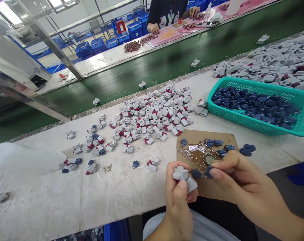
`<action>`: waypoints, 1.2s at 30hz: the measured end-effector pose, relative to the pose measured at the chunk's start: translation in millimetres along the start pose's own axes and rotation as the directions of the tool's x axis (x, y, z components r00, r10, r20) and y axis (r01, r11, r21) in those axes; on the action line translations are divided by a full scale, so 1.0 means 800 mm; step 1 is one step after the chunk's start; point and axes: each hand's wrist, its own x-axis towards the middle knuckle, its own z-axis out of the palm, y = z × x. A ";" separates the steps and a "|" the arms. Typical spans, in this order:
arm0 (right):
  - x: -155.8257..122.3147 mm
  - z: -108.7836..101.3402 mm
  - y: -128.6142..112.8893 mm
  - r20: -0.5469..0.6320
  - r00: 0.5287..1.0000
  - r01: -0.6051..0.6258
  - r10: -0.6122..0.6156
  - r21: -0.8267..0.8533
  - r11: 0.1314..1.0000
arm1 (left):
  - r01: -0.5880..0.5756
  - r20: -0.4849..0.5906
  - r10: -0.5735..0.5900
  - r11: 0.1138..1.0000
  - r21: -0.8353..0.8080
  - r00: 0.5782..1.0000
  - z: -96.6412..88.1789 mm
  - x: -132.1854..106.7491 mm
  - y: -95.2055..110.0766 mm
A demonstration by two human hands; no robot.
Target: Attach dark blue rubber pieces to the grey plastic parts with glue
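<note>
Two hands work at the near edge of a long white tabletop (66, 201), beyond which runs a green conveyor belt (167, 60) carrying a few stray pieces, with another person seated at the far side. Next in scale, a spread of grey-and-red parts (154, 117) covers the middle of the tabletop, and a teal basket (302, 124) of dark blue parts stands to the right. Closer in, a brown cardboard sheet (217, 190) lies just under the hands, wet-looking and stained in its middle, with several blue pieces resting on it. The left hand (178, 204) is clamped on a grey part (183, 177), a blocky light-grey moulding of stepped shape, held upright above the card's left edge. The right hand (232, 177) pinches a small blue piece (208, 171) between thumb and forefinger, just beside the grey part but apparently not yet touching it. Judged from this, the step in hand is joining blue piece to grey part; the next move calls for careful alignment before pressing.
</note>
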 end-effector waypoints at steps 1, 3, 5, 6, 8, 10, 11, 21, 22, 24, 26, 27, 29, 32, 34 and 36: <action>-0.004 0.009 -0.007 0.033 0.997 -0.074 0.070 0.120 0.990 | -0.025 0.020 0.025 1.000 0.003 1.000 0.001 -0.002 -0.002; -0.008 0.021 -0.015 0.120 0.985 -0.152 0.123 0.275 0.950 | -0.072 0.049 0.070 0.997 0.022 0.996 0.001 -0.007 -0.004; -0.009 0.026 -0.018 0.183 0.975 -0.181 0.125 0.330 0.927 | -0.107 0.067 0.103 0.992 0.067 0.992 -0.001 -0.010 -0.004; -0.010 0.026 -0.018 0.190 0.977 -0.155 0.097 0.317 0.936 | -0.125 0.075 0.117 0.987 0.101 0.990 -0.003 -0.012 -0.003; -0.010 0.022 -0.019 0.169 0.986 -0.031 -0.005 0.214 0.976 | -0.169 0.085 0.155 0.964 0.207 0.984 -0.007 -0.013 -0.003; -0.012 0.016 -0.019 0.133 0.979 0.152 -0.156 0.040 0.988 | -0.250 0.104 0.228 0.904 0.347 0.968 -0.012 -0.015 -0.004; -0.012 0.013 -0.019 0.130 0.965 0.236 -0.229 -0.045 0.971 | -0.301 0.117 0.277 0.859 0.415 0.954 -0.015 -0.015 -0.005; -0.018 0.027 0.001 0.291 0.941 0.187 -0.175 -0.013 0.982 | -0.380 0.125 0.374 0.756 0.533 0.919 -0.024 -0.010 -0.013; -0.018 0.026 0.004 0.276 0.947 0.173 -0.164 -0.007 0.985 | -0.373 0.121 0.369 0.756 0.537 0.922 -0.023 -0.009 -0.011; -0.013 0.021 0.007 0.254 0.947 0.205 -0.197 -0.003 0.979 | -0.361 0.115 0.359 0.759 0.542 0.926 -0.023 -0.006 -0.005; 0.004 0.018 0.002 0.176 0.955 0.242 -0.240 0.010 0.970 | -0.352 0.104 0.358 0.752 0.557 0.928 -0.025 -0.003 0.003; 0.016 0.020 -0.004 0.119 0.965 0.232 -0.235 0.039 0.972 | -0.358 0.105 0.366 0.742 0.568 0.925 -0.027 -0.001 0.007; 0.041 0.034 -0.023 0.013 0.991 0.131 -0.135 0.166 0.977 | -0.391 0.152 0.379 0.702 0.596 0.913 -0.030 0.002 0.014; 0.064 0.070 -0.055 0.318 0.943 -0.222 0.101 0.370 0.902 | -0.433 0.218 0.393 0.621 0.653 0.893 -0.034 -0.001 0.012; 0.061 0.094 -0.069 0.591 0.774 -0.496 0.225 0.346 0.797 | -0.432 0.164 0.452 0.589 0.683 0.877 -0.038 -0.007 -0.003; 0.049 0.110 -0.070 0.754 0.613 -0.612 0.237 0.264 0.745 | -0.392 0.003 0.556 0.583 0.712 0.831 -0.046 -0.014 -0.026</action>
